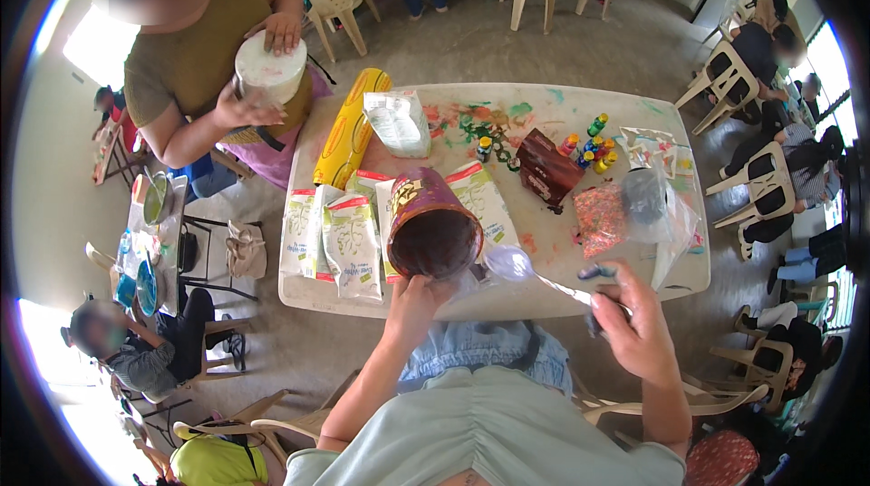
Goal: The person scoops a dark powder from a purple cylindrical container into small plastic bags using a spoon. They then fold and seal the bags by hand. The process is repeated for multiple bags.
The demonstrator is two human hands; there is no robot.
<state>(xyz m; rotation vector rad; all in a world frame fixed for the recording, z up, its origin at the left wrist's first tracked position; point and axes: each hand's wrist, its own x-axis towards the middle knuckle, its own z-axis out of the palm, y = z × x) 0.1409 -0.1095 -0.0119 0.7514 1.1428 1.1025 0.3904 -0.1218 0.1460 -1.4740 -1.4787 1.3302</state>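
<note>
My left hand (pixel 419 307) grips a maroon tub (pixel 422 189) from its near side. The tub is tilted so that its open mouth faces me, and its inside looks dark brown. In my right hand (pixel 634 316) is a pale, see-through spoon (pixel 510 263), held by the handle with the bowl close to the tub's rim but apart from it. Dark smudges mark the fingers of that hand. White-and-green packets (pixel 352 246) stand around the tub on the stained white table (pixel 507 305). Part of my left hand's fingers is hidden by the tub.
A yellow roll box (pixel 355 128) and a white bag (pixel 397 124) lie beyond the packets. Right of them are a brown pouch (pixel 546 169), several small colour bottles (pixel 598 124) and a bag of colourful sprinkles (pixel 599 219). Across the table, a person holds a white round tub (pixel 270 69).
</note>
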